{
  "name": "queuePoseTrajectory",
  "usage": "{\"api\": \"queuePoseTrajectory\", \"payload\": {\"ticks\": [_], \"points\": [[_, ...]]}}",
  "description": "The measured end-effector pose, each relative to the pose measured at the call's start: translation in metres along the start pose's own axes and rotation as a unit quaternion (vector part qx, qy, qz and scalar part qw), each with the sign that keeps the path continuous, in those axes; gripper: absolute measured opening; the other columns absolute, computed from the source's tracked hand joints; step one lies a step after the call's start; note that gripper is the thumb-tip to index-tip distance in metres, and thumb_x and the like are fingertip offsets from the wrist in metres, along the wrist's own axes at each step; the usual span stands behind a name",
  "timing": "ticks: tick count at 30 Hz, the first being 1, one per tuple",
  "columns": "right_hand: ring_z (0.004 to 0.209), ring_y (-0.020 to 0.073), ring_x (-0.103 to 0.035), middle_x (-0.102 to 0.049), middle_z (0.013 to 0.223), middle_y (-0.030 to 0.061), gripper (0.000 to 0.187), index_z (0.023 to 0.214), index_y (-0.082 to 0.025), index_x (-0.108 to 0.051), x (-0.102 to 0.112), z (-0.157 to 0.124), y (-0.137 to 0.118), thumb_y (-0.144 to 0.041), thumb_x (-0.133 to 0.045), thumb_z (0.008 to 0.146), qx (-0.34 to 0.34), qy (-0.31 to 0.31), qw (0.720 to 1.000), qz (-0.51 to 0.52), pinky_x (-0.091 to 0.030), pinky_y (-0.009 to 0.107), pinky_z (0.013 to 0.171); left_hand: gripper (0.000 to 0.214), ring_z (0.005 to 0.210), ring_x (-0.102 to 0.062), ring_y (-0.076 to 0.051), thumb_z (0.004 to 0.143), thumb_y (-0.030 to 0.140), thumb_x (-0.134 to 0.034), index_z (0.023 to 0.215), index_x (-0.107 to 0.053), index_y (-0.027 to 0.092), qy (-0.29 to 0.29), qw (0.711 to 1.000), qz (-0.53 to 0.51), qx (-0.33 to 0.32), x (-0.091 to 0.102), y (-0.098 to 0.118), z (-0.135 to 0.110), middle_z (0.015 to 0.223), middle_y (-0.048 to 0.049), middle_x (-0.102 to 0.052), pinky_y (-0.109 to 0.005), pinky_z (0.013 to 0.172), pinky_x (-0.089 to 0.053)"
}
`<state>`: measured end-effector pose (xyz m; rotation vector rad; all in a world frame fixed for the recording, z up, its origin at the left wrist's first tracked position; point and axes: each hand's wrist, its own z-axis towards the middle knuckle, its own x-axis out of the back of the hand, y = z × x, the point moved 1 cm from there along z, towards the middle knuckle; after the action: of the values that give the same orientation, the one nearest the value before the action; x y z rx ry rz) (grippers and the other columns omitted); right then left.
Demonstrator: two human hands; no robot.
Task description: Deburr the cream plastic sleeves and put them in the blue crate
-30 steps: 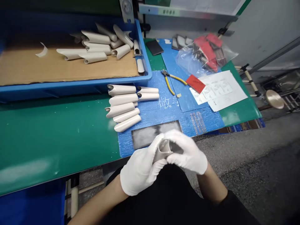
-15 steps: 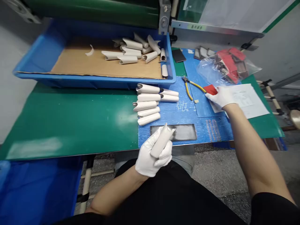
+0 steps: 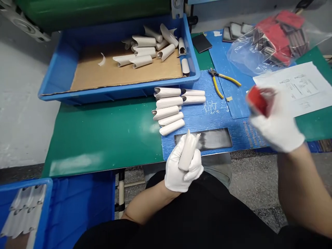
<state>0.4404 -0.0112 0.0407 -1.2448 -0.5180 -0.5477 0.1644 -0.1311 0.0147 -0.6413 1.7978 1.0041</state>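
My left hand point(image 3: 178, 169), in a white glove, grips a white curved shell piece point(image 3: 188, 152) with a notched, pointed upper end. It is held tilted in front of my body at the table edge. My right hand point(image 3: 276, 126), also gloved and smeared by motion, has its fingers closed on a red pad point(image 3: 261, 101). That hand is over the right part of the table, beside a printed paper sheet point(image 3: 302, 88). Near my left hand lies a dark rectangular plate point(image 3: 216, 138) with whitish dust on it. Several similar white shell pieces point(image 3: 169, 103) lie in a stack beyond it.
A blue bin point(image 3: 124, 88) lined with cardboard holds more white pieces. Yellow-handled cutting pliers point(image 3: 218, 86) lie on the blue sheet. Behind are a clear bag of red and grey pads point(image 3: 281, 41) and a black pad point(image 3: 201, 43). Another blue bin point(image 3: 49, 207) stands lower left.
My right hand has lifted off the table by the paper and come toward me, carrying the red pad. My left hand keeps hold of the white piece. The view has shifted.
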Motion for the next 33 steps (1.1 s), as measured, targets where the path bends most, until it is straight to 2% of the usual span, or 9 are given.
{"api": "queuePoseTrajectory", "payload": {"ticks": [2,4,7,12,17,21,25,29,33], "points": [[0.135,0.0329,-0.063,-0.059,0.151,0.0124,0.089,0.157,-0.032,-0.052,-0.023,-0.038,-0.035,-0.039,-0.090,0.077,0.043,-0.089,0.993,0.068,-0.053,0.049,0.114,0.064,0.027,-0.027,-0.004,0.112,0.059,-0.043,0.062,-0.049,0.018,0.003,1.000,-0.005,0.004,0.001,-0.002,0.003,0.050,0.0044,-0.043,-0.020,0.032,-0.024],[0.130,0.0367,-0.065,-0.063,0.146,0.0107,0.085,0.150,-0.032,-0.057,-0.042,-0.064,-0.060,-0.045,-0.092,0.074,0.029,-0.088,0.991,0.101,-0.055,0.054,0.113,0.062,0.028,-0.029,-0.004,0.112,0.058,-0.045,0.065,-0.051,0.018,0.006,1.000,-0.009,0.005,0.002,-0.005,0.004,0.051,0.0040,-0.046,-0.019,0.032,-0.025],[0.097,0.0296,-0.071,-0.069,0.114,0.0077,0.059,0.128,-0.028,-0.061,-0.056,-0.081,-0.079,-0.042,-0.089,0.077,0.040,-0.035,0.995,0.081,-0.061,0.046,0.085,0.061,0.027,-0.031,-0.005,0.111,0.058,-0.045,0.066,-0.052,0.018,0.013,1.000,-0.004,0.011,0.002,-0.007,0.004,0.049,0.0038,-0.045,-0.020,0.031,-0.025],[0.068,0.0202,-0.061,-0.061,0.083,0.0007,0.023,0.100,-0.025,-0.054,-0.059,-0.087,-0.077,-0.021,-0.067,0.082,0.180,0.020,0.983,0.002,-0.050,0.037,0.065,0.063,0.027,-0.030,-0.006,0.114,0.055,-0.037,0.065,-0.051,0.018,0.024,1.000,0.015,-0.002,-0.002,-0.008,0.001,0.046,0.0049,-0.038,-0.019,0.032,-0.026],[0.061,0.0196,-0.062,-0.064,0.078,0.0012,0.015,0.098,-0.025,-0.058,-0.064,-0.088,-0.076,-0.018,-0.058,0.085,0.106,0.018,0.994,-0.008,-0.048,0.035,0.058,0.068,0.027,-0.031,-0.005,0.113,0.057,-0.040,0.060,-0.052,0.016,0.025,0.999,0.018,-0.008,-0.004,-0.011,0.002,0.048,0.0033,-0.044,-0.018,0.031,-0.028],[0.061,0.0179,-0.063,-0.066,0.075,-0.0012,0.019,0.101,-0.025,-0.060,-0.068,-0.086,-0.084,-0.034,-0.073,0.091,0.171,0.019,0.983,-0.065,-0.045,0.032,0.059,0.071,0.025,-0.032,-0.006,0.110,0.062,-0.043,0.056,-0.052,0.017,0.030,0.999,0.014,-0.001,-0.004,-0.012,0.002,0.042,0.0033,-0.039,-0.020,0.030,-0.027],[0.062,0.0129,-0.056,-0.058,0.074,-0.0025,0.007,0.093,-0.024,-0.063,-0.063,-0.080,-0.090,-0.019,-0.064,0.098,0.201,0.013,0.978,-0.060,-0.043,0.029,0.061,0.063,0.025,-0.031,-0.006,0.113,0.056,-0.040,0.069,-0.060,0.016,0.040,0.999,0.033,-0.018,-0.005,-0.011,0.001,0.047,0.0037,-0.046,-0.019,0.029,-0.027],[0.084,0.0171,-0.068,-0.071,0.095,0.0049,0.006,0.097,-0.021,-0.065,-0.058,-0.077,-0.098,-0.015,-0.064,0.097,0.207,-0.011,0.978,-0.021,-0.050,0.030,0.074,0.064,0.025,-0.031,-0.007,0.112,0.059,-0.040,0.068,-0.058,0.017,0.032,0.998,0.053,-0.026,-0.003,-0.015,0.002,0.044,0.0039,-0.044,-0.020,0.028,-0.025],[0.071,0.0158,-0.062,-0.070,0.083,0.0011,0.006,0.099,-0.020,-0.069,-0.061,-0.078,-0.103,-0.019,-0.063,0.101,0.213,-0.019,0.975,-0.054,-0.046,0.033,0.072,0.056,0.026,-0.029,-0.008,0.111,0.062,-0.042,0.087,-0.063,0.016,0.051,0.996,0.068,-0.033,0.000,-0.020,0.001,0.046,0.0042,-0.049,-0.022,0.028,-0.020]]}}
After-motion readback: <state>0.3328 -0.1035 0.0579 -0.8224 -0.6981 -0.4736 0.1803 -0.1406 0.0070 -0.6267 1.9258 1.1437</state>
